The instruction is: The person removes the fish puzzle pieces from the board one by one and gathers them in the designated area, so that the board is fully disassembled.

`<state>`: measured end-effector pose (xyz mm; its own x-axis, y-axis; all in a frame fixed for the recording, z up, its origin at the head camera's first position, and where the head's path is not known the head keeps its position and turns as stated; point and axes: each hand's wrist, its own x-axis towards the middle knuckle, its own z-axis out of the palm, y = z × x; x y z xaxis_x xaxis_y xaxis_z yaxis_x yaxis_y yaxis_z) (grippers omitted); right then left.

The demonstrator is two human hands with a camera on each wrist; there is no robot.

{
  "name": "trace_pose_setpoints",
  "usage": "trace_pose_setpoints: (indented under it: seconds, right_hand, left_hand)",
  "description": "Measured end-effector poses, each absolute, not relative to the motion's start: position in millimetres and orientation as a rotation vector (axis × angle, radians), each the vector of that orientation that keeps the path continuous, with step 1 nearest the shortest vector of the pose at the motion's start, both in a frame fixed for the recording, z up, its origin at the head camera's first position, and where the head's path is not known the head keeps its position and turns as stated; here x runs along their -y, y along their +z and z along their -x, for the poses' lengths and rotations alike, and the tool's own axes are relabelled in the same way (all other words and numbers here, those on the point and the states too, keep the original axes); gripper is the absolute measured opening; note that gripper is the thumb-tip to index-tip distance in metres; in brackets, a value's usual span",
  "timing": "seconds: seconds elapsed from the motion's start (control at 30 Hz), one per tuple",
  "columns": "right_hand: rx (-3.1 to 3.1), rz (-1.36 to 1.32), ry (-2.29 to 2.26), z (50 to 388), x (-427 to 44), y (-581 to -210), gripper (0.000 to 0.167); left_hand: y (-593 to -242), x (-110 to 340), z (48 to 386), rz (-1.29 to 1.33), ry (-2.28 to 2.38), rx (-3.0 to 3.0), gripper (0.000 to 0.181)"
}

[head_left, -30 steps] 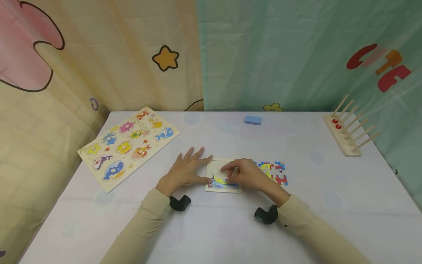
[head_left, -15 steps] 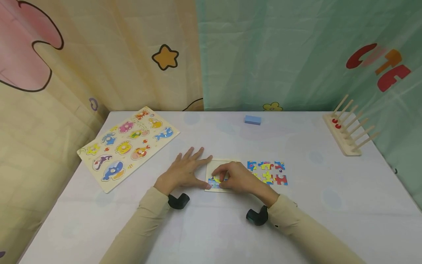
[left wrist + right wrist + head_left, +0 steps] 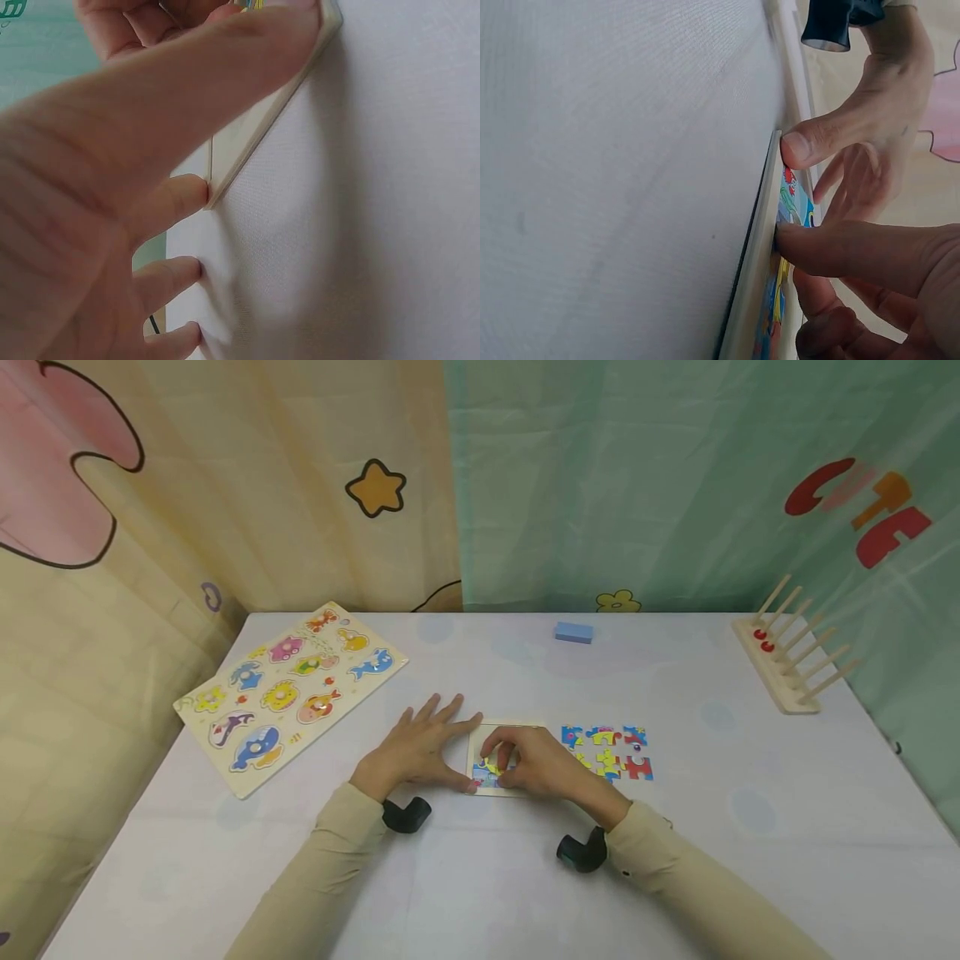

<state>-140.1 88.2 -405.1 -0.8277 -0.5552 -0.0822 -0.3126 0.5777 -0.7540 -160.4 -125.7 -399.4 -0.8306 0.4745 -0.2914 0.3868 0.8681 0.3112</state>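
In the head view, a small puzzle board (image 3: 486, 792) with a pale frame lies before me, with blue and yellow pieces in its lower part. My left hand (image 3: 420, 747) spreads its fingers at the board's left side. Its thumb rests on the lower left corner, and the index fingertip touches the upper left corner. My right hand (image 3: 542, 762) is over the board, thumb and index finger bent around a yellow and blue puzzle piece (image 3: 491, 765), which they pinch against the board. In the right wrist view the right thumb (image 3: 817, 244) touches the board's picture; the hand hides part of it.
Several loose puzzle pieces (image 3: 607, 752) lie in rows right of the board. A larger sea-animal peg puzzle (image 3: 288, 693) is at the left. A blue block (image 3: 573, 632) sits at the back, and a wooden peg rack (image 3: 780, 668) with red beads stands far right.
My right hand has shifted left across the board, uncovering more loose pieces, then nearly stopped. The left thumb has slid slightly down toward the board's lower left corner.
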Motion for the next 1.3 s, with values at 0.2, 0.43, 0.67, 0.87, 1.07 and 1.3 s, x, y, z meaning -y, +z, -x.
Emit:
trace_pose_setpoints:
  seconds: [0.2, 0.43, 0.67, 0.87, 1.07, 1.3]
  right_hand:
    - [-2.508, 0.714, -1.123, 138, -88, -403, 0.029]
    - [-2.438, 0.636, -1.274, 138, -86, -403, 0.017]
    - [-2.441, 0.501, -1.376, 138, -90, -398, 0.016]
    - [-2.37, 0.355, -1.403, 136, -100, -395, 0.015]
    - [-2.359, 0.279, -1.407, 132, -117, -401, 0.014]
    - [-2.322, 0.14, -1.424, 121, -146, -404, 0.018]
  left_hand:
    - [-400, 125, 161, -0.634, 0.349, -2.679, 0.101]
    - [-399, 125, 160, -0.618, 0.343, -2.681, 0.102]
    - [-399, 124, 161, -0.618, 0.337, -2.677, 0.103]
    - [-399, 124, 161, -0.616, 0.34, -2.675, 0.103]
    - [-398, 124, 160, -0.61, 0.361, -2.67, 0.103]
    - [-398, 124, 159, -0.606, 0.371, -2.666, 0.103]
